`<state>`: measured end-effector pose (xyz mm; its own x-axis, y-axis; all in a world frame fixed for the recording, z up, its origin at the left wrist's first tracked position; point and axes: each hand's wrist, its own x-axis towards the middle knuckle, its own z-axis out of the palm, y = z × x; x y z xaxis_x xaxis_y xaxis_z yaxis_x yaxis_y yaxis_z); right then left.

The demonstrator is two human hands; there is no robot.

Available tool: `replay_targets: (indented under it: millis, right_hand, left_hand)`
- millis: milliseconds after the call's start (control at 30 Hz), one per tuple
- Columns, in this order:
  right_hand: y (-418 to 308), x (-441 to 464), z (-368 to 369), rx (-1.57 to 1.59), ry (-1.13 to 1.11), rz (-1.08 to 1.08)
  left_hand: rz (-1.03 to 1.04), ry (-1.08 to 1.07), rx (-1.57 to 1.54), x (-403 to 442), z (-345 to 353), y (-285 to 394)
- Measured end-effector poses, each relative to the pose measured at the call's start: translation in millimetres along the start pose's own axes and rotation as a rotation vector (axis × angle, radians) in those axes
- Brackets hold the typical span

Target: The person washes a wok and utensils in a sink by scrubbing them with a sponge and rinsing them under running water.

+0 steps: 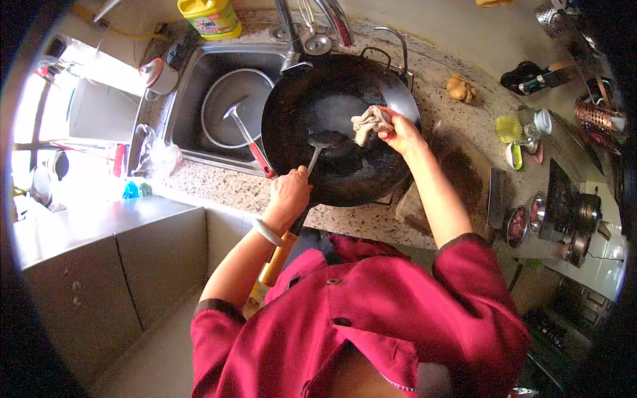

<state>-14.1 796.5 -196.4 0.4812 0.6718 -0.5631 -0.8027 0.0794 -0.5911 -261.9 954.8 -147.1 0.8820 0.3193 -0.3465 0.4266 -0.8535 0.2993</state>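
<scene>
A large black wok (pixel 352 176) rests over the right part of the sink, under the taps. My left hand (pixel 290 196), with a pale bangle at the wrist, is closed on the metal shaft of a spatula (pixel 316 156) whose head lies inside the wok. Below that hand a wooden handle (pixel 275 260) slopes down toward my body; I cannot tell whether it belongs to the wok or the spatula. My right hand (pixel 403 132) pinches a crumpled, off-white cloth (pixel 371 123) above the wok's right side.
In the left sink basin (pixel 188 99) lies a round metal bowl (pixel 211 126); a red-handled utensil (pixel 251 140) leans across it. A yellow detergent container (pixel 211 18) stands behind. A wooden board (pixel 424 199), a cleaver-like blade (pixel 496 199) and metal bowls of meat (pixel 517 226) are at right.
</scene>
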Motion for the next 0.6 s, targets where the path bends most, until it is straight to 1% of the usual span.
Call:
replay_targets:
  millis: [33,100,167,200,233,267,300,333,367,400,433,467,500,533,567,600]
  right_hand:
    - [2.3,-3.7,-0.4,0.099,-0.04,0.011]
    - [6.0,-11.5,6.2,0.242,0.028,0.029]
    - [11.8,-16.7,17.0,0.361,0.038,0.02]
    - [15.0,-19.6,22.7,0.351,-0.119,0.015]
    - [20.0,-22.1,29.4,0.248,-0.126,-0.019]
    - [30.2,-20.2,40.6,0.195,-0.081,-0.121]
    - [33.0,-36.4,60.0,0.011,-0.017,-0.172]
    - [49.7,-29.2,65.8,-0.153,0.0,-0.352]
    - [64.7,-27.2,78.5,-0.286,0.189,-0.507]
    - [72.8,-39.5,97.8,-0.467,0.397,-0.795]
    - [95.6,-24.1,92.8,-0.593,0.598,-0.77]
    - [102.7,-17.9,92.2,-0.617,0.574,-0.822]
    - [110.1,-12.1,91.5,-0.639,0.549,-0.875]
    - [110.8,-12.0,94.3,-0.672,0.503,-0.862]
    - [108.1,-17.5,95.3,-0.724,0.469,-0.815]
    - [105.0,-21.8,98.1,-0.776,0.442,-0.766]
  left_hand:
    - [0.01,-0.011,0.014,1.3,-0.7,3.2]
    - [0.022,-0.032,0.039,3.4,-5.9,10.2]
    - [0.164,0.262,-0.11,15.9,-7.3,19.3]
    - [0.102,0.148,-0.345,28.5,-7.7,25.7]
    - [0.05,0.073,-0.756,43.0,-0.3,32.1]
    - [-0.099,0.003,-1.185,47.2,-0.9,46.0]
    - [-0.249,-0.103,-1.604,53.5,-1.2,62.8]
    - [-0.143,-0.205,-1.821,70.3,11.3,67.8]
    - [-0.069,-0.127,-1.94,74.2,11.3,79.2]
    - [0.054,0.018,-2.029,96.1,34.6,72.9]
    - [-0.027,-0.209,-2.14,115.7,51.6,54.0]
    - [0.07,-0.266,-2.097,131.0,74.3,27.5]
    - [-0.014,-0.044,-1.894,109.7,60.6,36.3]
    - [0.166,-0.177,-1.853,96.7,44.8,39.4]
    - [0.323,-0.288,-1.957,104.0,46.6,36.6]
    - [0.28,-0.286,-2.033,114.6,65.3,23.7]
